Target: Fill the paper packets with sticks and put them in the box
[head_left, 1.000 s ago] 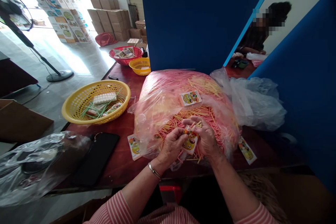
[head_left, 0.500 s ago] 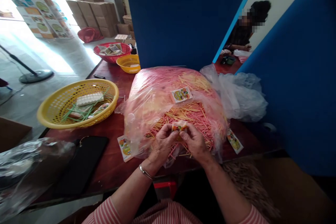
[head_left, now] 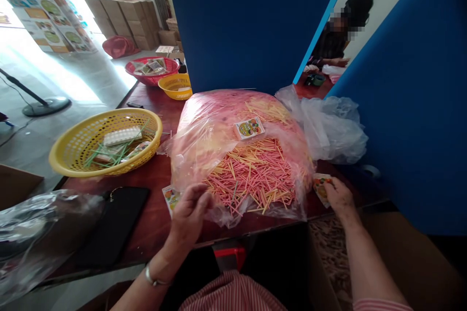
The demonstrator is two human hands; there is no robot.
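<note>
A big clear plastic bag (head_left: 197,150) lies open, full of short pink and yellow sticks (head_left: 251,170). My left hand (head_left: 191,209) hovers at the bag's front left corner, fingers loosely curled, thumb apart, with nothing seen in it. Partly behind that hand is a small printed packet (head_left: 168,196) on the table. On the right side of the bag, my right hand (head_left: 341,199) grips the edge of another printed packet (head_left: 321,187) at table level. Whether a second packet lies beneath it, I cannot tell. One more packet (head_left: 249,128) rests on top of the bag.
To the left stands a yellow basket (head_left: 63,158) holding green sticks and packs. Behind it are a red basket (head_left: 151,80) and a smaller yellow basket (head_left: 175,90). A black flat case (head_left: 120,223) lies front left. Blue panels (head_left: 255,24) rise behind; a person (head_left: 335,39) sits beyond the gap.
My hands have parted from the middle of the bag, where they held a printed packet together. The left moved left; the right moved right to the packet at the table's right side.
</note>
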